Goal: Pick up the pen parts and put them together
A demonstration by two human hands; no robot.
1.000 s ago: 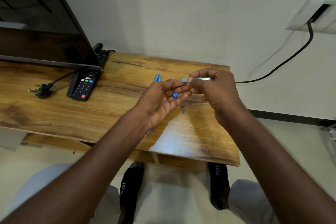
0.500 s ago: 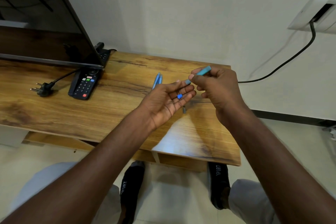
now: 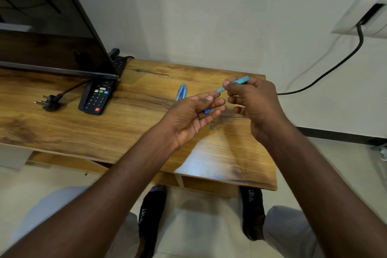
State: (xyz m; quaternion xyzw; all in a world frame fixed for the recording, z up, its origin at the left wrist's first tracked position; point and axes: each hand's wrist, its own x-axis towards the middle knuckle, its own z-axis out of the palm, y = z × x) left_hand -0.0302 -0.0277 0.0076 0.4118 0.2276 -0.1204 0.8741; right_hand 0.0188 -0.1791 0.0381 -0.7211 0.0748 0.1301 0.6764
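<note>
My right hand (image 3: 254,107) pinches a light-blue pen barrel (image 3: 240,81) between thumb and forefinger, its near end tilted down toward my left fingertips. My left hand (image 3: 192,116) is held palm-up above the wooden table (image 3: 125,128), fingers nearly straight, and a small dark-blue pen part (image 3: 206,111) lies on its fingers. The two hands are a short gap apart. Two more blue pens (image 3: 181,91) lie on the table just beyond my left hand. A small grey piece (image 3: 212,126) sits on the table below my left fingers.
A black remote (image 3: 96,97) and a loose black plug (image 3: 49,101) lie at the left, in front of a dark screen (image 3: 46,27). A black cable (image 3: 326,73) runs from a white wall box (image 3: 362,12). My knees and black shoes (image 3: 150,216) are below the table edge.
My right hand tilted the pen barrel from level to slanting, far end up, and drew slightly away from my left fingertips. My left hand stayed palm-up with the small blue part.
</note>
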